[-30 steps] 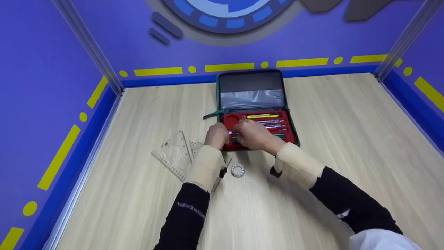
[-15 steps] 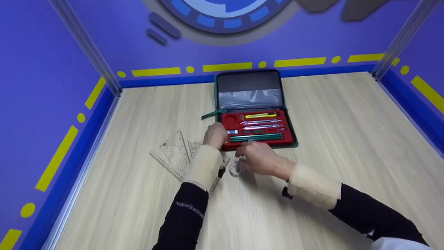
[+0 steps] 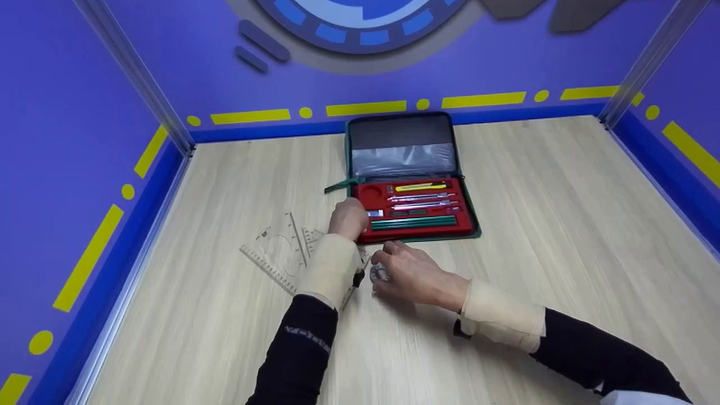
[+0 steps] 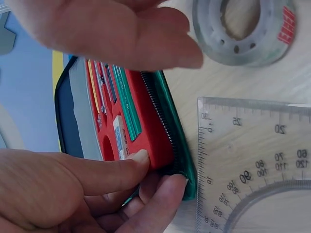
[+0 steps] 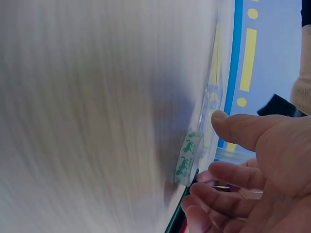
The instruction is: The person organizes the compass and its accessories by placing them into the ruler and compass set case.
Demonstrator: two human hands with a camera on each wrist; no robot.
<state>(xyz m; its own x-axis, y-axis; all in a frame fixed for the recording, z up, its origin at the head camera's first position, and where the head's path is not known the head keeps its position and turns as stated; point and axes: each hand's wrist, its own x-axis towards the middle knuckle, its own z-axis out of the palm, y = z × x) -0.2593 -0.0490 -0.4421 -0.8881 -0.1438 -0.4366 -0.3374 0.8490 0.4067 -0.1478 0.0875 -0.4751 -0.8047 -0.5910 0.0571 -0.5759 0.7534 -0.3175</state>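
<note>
Tape roll [image 5: 187, 158] is flat on the desk [image 3: 534, 197], just in front of your case, between your two wrists. Your right hand [image 3: 413, 275] is over it: thumb and fingers spread around the roll, and your hand hides part of it from the head view. Can't tell for sure if any fingertip touches it; the angles are poor there.

Your left hand [image 3: 347, 219] pinches the near left corner of the case [image 3: 402, 135], thumb on the red tray [image 3: 400, 232], fingers at the green edge below. That hand covers the corner in the head view.

Case is unzipped, lid up near the back wall [image 3: 478, 67]. Loaded in the tray, back to front: yellow cutter [image 3: 422, 187], two silver instruments, a row of small dark pieces with the eraser [image 3: 375, 213] at its left end, then green pencils [image 3: 413, 223]. Green strap [image 3: 343, 184] sticks out left.

In your way: clear set square [image 3: 275, 253] left of your left forearm, and another clear piece with a protractor scale [image 4: 243, 141] partly under that forearm, running close to the roll. Both are see-through, easy to miss. Purple-blue walls with yellow dashes box in the desk.
</note>
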